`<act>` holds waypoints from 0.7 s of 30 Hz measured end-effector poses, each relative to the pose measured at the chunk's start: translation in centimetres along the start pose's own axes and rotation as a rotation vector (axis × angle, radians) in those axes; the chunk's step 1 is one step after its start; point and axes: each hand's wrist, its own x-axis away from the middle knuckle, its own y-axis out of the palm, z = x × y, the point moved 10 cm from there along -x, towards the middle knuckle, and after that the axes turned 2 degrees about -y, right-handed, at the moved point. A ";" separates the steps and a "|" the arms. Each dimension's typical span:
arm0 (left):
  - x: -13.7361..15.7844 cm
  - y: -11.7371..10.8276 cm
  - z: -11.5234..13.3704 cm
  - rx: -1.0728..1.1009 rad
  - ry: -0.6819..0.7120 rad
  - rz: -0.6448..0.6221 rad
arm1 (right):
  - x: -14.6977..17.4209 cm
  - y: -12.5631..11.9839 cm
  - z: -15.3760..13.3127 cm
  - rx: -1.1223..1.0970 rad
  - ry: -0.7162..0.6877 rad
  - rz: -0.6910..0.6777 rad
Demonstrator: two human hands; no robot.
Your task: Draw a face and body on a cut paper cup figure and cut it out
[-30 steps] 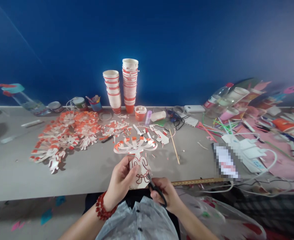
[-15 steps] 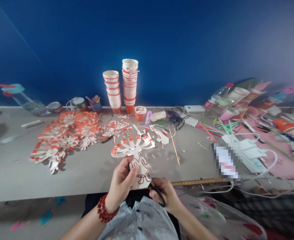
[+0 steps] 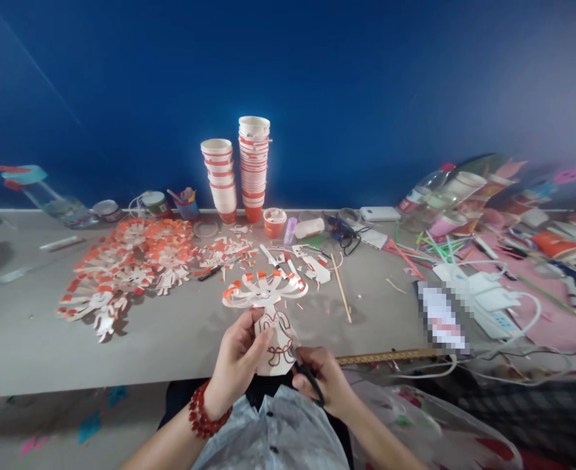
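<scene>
My left hand, with a red bead bracelet at the wrist, pinches a paper doll cut from a paper cup. The doll has a drawn smiling face, curled orange-tipped strips fanning out as hair, and a dress outlined in dark red. My right hand grips black-handled scissors. Their blades meet the right edge of the doll's paper near the skirt hem; how far they are open is hard to make out.
Finished-looking paper dolls lie heaped at left. Two tall paper cup stacks stand by the blue wall. Paper scraps, a wooden stick, a glue gun and a white power strip are spread around.
The doll has turned slightly in my left hand, its head shifting a little to the right and becoming more upright. The scissors stay at its right edge.
</scene>
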 end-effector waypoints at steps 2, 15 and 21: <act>0.0 0.0 -0.1 0.008 -0.001 0.005 | 0.0 0.0 -0.1 0.011 -0.010 0.008; 0.0 0.7 0.3 0.100 0.012 0.003 | 0.1 0.1 -0.2 -0.022 -0.006 0.031; 0.1 0.4 -0.2 0.113 0.017 0.010 | 0.2 0.4 0.7 -0.132 0.045 -0.007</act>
